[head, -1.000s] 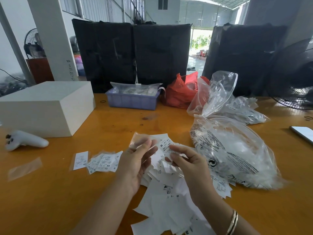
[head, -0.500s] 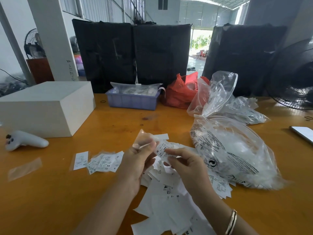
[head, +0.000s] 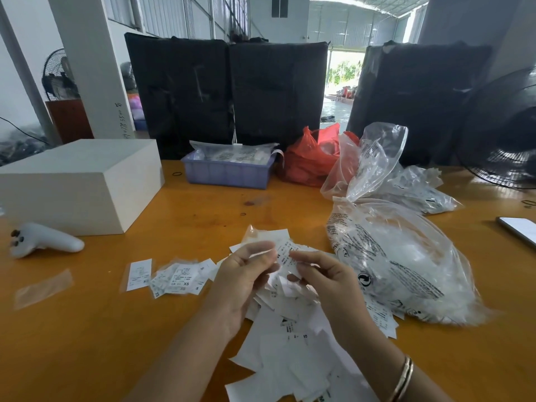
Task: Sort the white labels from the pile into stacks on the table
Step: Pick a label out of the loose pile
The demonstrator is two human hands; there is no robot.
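Label (head: 285,252): one, printed, held above the pile between both hands. Left hand (head: 242,278) pinches its left edge, fingers curled; right hand (head: 324,281) pinches its right edge, fingers curled. A clear sleeve (head: 262,235) sticks up just behind the left hand's fingertips; whether that hand also holds it, cannot tell.

Pile (head: 290,352): one loose heap of white labels, directly under and nearer than the hands, running off the bottom edge of view. Count not readable.

Stacks: one small overlapping stack (head: 181,278) just left of the left hand, sizes XS and S legible; one single sleeved label (head: 139,274) further left, apart from it. One empty-looking clear strip (head: 43,288) further left again.

Right of the right hand: one large clear bag (head: 406,256), touching the pile's right edge. Two more clear bags (head: 412,181) beyond it.

Beyond the hands: one blue tray (head: 229,172), one red bag (head: 310,161). Far left: one white box (head: 81,184), one white controller (head: 43,240). Far right edge: one phone (head: 519,227).

Bare table (head: 87,343) lies left of the left forearm, and between the hands and the tray.
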